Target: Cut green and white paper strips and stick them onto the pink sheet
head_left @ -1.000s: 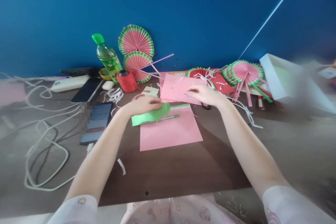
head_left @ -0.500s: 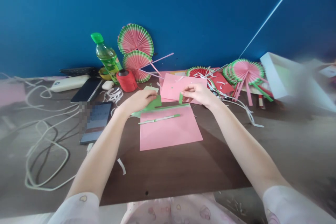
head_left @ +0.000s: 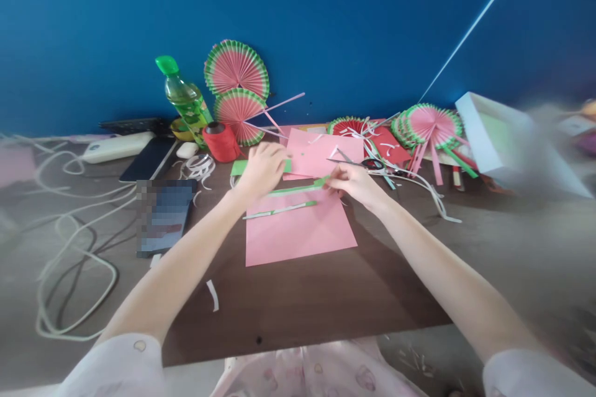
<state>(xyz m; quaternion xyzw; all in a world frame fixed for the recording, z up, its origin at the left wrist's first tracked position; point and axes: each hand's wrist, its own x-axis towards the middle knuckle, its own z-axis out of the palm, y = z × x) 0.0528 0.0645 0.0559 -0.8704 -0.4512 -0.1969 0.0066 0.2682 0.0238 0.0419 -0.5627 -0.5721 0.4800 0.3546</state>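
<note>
A pink paper sheet (head_left: 302, 236) lies on the desk, with a green strip along its far edge. Across it rests a thin white-and-green strip (head_left: 282, 209). My right hand (head_left: 351, 183) pinches a small green paper piece (head_left: 321, 182) at the right end of that far edge. Over a green paper (head_left: 239, 167) behind the sheet is my left hand (head_left: 266, 167), slightly blurred, its fingers loosely stretched to the right; the hand covers the paper's middle. Scissors (head_left: 371, 164) lie just behind my right hand.
Pleated pink-and-green fans (head_left: 237, 71) lean against the blue wall, beside a green bottle (head_left: 186, 99) and a red thread spool (head_left: 221, 141). More fans (head_left: 431, 127) and a white box (head_left: 488, 133) stand right. Phones (head_left: 170, 217) and cables (head_left: 112, 279) occupy the left.
My left hand has shifted slightly left and up, and the green paper now lies under it. My right hand has lowered the small green piece to the pink sheet's far edge, uncovering the scissors.
</note>
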